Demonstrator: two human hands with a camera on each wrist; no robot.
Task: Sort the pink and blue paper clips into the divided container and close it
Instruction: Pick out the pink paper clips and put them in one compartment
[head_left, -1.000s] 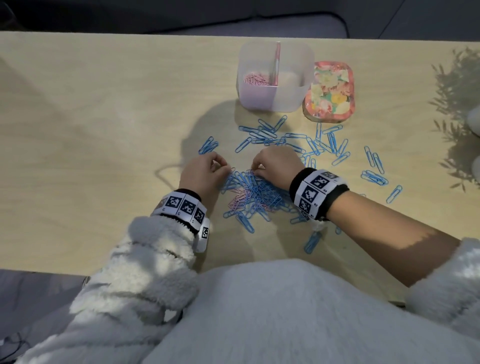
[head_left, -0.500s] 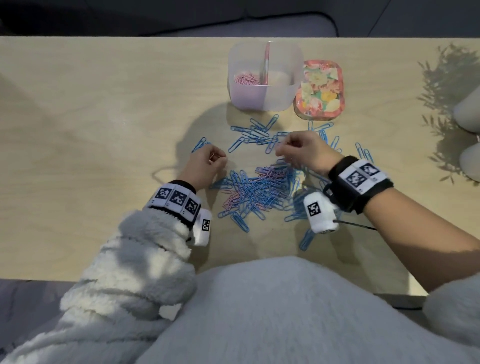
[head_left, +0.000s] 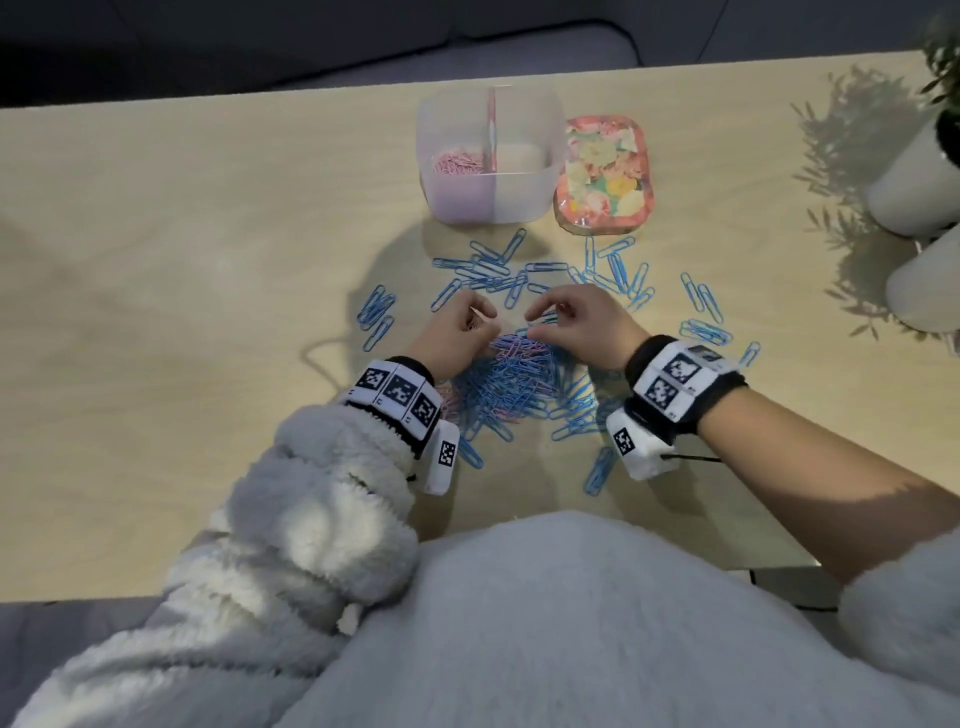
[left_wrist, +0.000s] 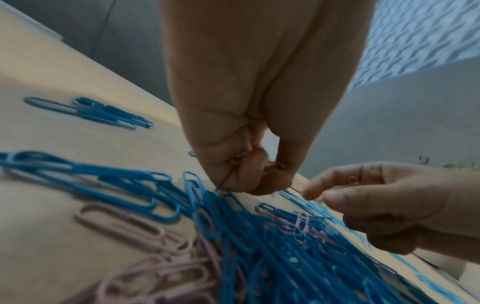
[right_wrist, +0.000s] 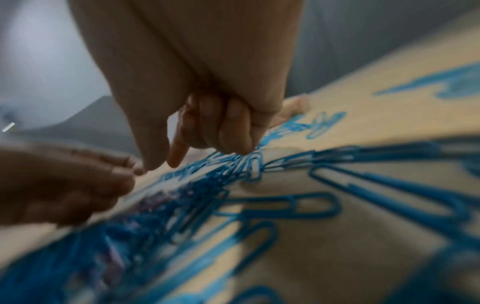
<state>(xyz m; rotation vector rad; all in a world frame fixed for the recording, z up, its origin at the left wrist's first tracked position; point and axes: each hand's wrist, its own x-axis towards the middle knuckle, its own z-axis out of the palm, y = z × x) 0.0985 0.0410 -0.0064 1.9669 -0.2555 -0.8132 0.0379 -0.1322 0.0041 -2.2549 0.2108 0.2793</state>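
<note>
While both curl over the clip pile (head_left: 511, 384) — left hand (head_left: 454, 332) grips pink clips (left_wrist: 272, 165), right hand (head_left: 576, 325) empty.

On the tabletop (head_left: 156, 260), the divided container (head_left: 524, 202) stands at the far side, its lid (head_left: 605, 176) just right of it. Nearer lie scattered clips (head_left: 608, 270), then the clip heap (head_left: 514, 384) between both hands.

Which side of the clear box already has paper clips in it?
The left compartment of the divided container: pink clips lie in it. The right compartment looks bare.
</note>
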